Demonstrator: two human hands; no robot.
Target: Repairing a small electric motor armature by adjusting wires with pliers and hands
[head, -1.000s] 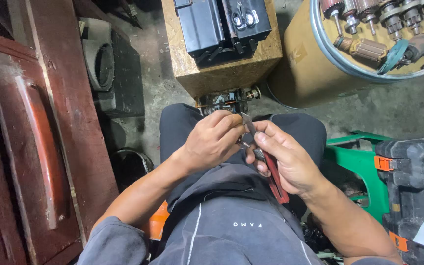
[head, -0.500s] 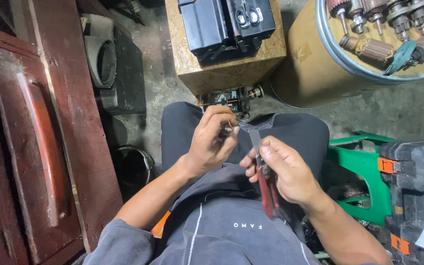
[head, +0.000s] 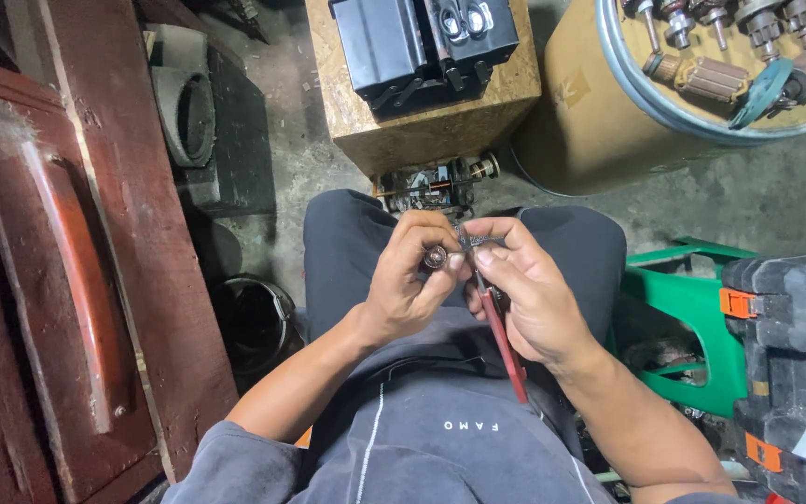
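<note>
I sit with both hands together over my lap. My left hand (head: 408, 275) pinches a small round metal part (head: 435, 257) between thumb and fingers. My right hand (head: 526, 289) grips red-handled pliers (head: 504, 343), whose jaws point up toward the small part while the red handles run down past my palm. The plier tips sit right beside the part, at my left fingertips; whether they clamp it is hidden by my fingers.
On the floor ahead stands a chipboard block (head: 431, 126) carrying a black box (head: 422, 47), with a small motor assembly (head: 436, 184) at its foot. A tan drum (head: 599, 121) holds several motor armatures. A green stool (head: 692, 317), a black tool case (head: 795, 355) and dark red wooden panels (head: 67, 261) flank me.
My hands separated half a second ago, then came back together. The pliers swung so their jaws meet the part in my left fingers, slightly higher over my lap.
</note>
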